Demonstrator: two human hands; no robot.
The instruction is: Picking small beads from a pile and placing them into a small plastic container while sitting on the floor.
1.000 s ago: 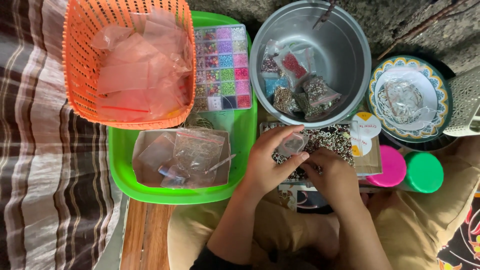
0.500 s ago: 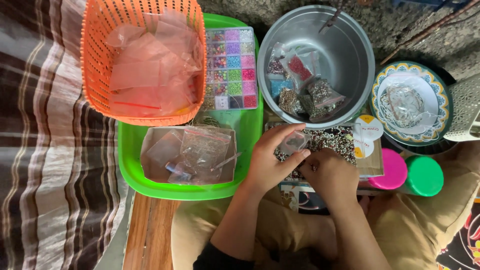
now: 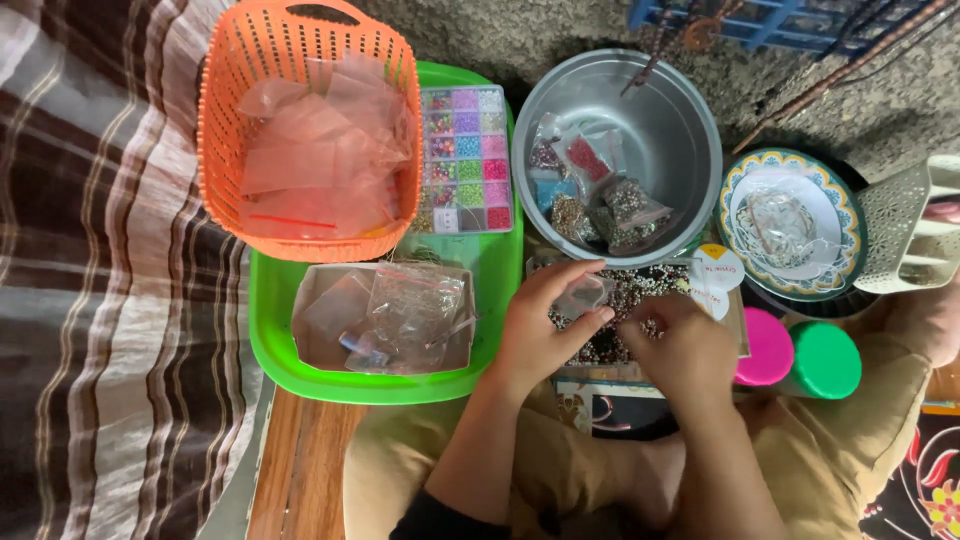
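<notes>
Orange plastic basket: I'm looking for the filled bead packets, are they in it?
No, the orange plastic basket holds only empty clear bags; filled packets lie in the round metal bowl.

Both forearms reach forward from the bottom of the view, bare from the elbow down. The left hand point(image 3: 540, 330) is curled, thumb and forefinger pinched together at its far side, palm turned right. The right hand point(image 3: 678, 350) lies just beside it, knuckles up, fingers bent down and tucked under.

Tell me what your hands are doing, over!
Left hand pinching small clear zip bag. Right hand fingers down in tray of mixed beads. Nothing blocking either hand.
</notes>
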